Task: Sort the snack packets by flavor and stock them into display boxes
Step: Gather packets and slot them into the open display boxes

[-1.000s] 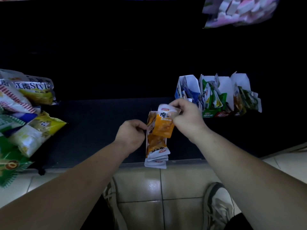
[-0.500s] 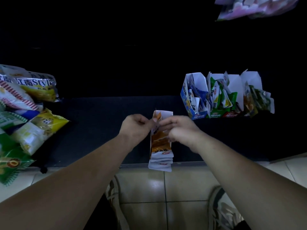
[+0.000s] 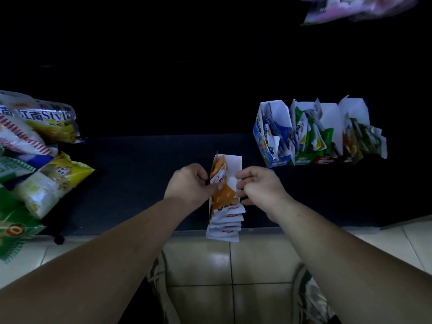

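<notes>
The person is standing at the near edge of the dark worktop (image 3: 131, 178), holding a narrow white display box (image 3: 233, 164) between both hands. The left hand (image 3: 189, 183) is curling round the box's left wall, its grip pinching that side with the thumb lying across the orange packets (image 3: 224, 195) inside. The right hand (image 3: 259, 185) is pressing in from the other side, its grip closing on the right wall with bent fingers. The packets are lying in a row along the box, their white ends fanning out past the worktop's edge above the tiled floor (image 3: 257, 260). Farther right on the worktop, a blue box (image 3: 273, 160), a green box (image 3: 304, 161) and a third box (image 3: 355, 113) are standing side by side, touching, all holding packets. Big snack bags (image 3: 53, 181) are lying heaped at the left
</notes>
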Motion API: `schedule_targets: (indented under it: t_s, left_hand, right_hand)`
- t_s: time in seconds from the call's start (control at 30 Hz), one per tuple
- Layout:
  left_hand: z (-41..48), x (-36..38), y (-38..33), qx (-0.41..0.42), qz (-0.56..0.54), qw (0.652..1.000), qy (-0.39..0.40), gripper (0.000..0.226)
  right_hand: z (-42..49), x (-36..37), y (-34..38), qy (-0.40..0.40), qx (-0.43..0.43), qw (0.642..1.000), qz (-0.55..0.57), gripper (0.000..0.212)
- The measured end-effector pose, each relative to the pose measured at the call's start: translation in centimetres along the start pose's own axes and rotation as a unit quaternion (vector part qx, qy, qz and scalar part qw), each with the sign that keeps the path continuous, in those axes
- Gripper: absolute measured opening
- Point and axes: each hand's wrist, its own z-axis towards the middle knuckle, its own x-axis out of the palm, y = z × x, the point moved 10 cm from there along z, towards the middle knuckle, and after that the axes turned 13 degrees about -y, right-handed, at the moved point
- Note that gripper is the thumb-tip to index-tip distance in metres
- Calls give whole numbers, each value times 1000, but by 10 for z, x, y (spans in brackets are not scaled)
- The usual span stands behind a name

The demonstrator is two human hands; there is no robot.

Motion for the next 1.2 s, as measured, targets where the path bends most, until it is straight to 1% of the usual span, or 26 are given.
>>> schedule_targets:
  t_s: [0.07,0.17,0.23,0.33,0.4,0.5,0.57,0.63,0.7,0.73,0.83,0.87,0.93,1.0,1.07,1.1,1.13,1.2]
  left_hand:
    - [2,3,0,23,30,999,-10,21]
    - [7,6,1,42,35,998,-3,24]
    - [8,6,1,45,25,999,3,22]
    - [3,4,2,41,-3,999,7,20]
    - [2,-4,2,37,-20,999,-7,20]
    - [1,-21,-4,15,-92,995,-30,19]
    - [0,-24,-16,5,-123,992,-2,14]
    - [-3,-20,-26,14,-125,991,45,13]
    - [-7,-15,-29,25,-110,990,79,13]
    - [-8,-14,-27,27,-105,990,85,12]
    - [-7,-13,-20,13,-125,989,83,12]
    - [-5,-13,-19,7,-133,987,84,15]
    - [-3,-13,-16,-8,-144,985,98,21]
    - [0,-13,-13,-14,-137,986,91,23]
    - [5,-16,-11,1,-121,991,53,27]
    - [6,-15,-11,7,-118,992,38,28]
    - [8,-14,-12,6,-122,992,31,26]
    - [8,-6,-15,0,-130,991,44,17]
  right_hand:
    - [1,2,-5,-3,-11,1000,-19,38]
    - [4,1,-4,-14,-29,999,-32,41]
    - [7,-2,-3,-19,-29,999,-33,42]
    - [10,-5,1,-22,-35,999,-24,41]
    - [12,-4,4,-23,-44,999,-15,39]
    - [14,1,14,-20,-61,998,-6,37]
    - [15,2,25,-31,-91,995,-10,37]
    - [13,3,35,-33,-122,992,-1,42]
    - [9,8,39,-5,-131,991,-2,45]
    - [9,10,36,9,-130,991,-13,42]
    - [7,9,29,22,-126,991,-50,20]
    - [6,7,28,20,-130,990,-56,17]
    - [5,3,27,23,-128,990,-63,18]
    - [2,1,27,41,-109,990,-74,16]
    - [-2,3,24,72,-88,988,-100,18]
    - [-5,6,20,93,-77,985,-126,22]
    - [-9,10,16,118,-65,978,-156,28]
    - [-14,17,4,151,-39,968,-196,36]
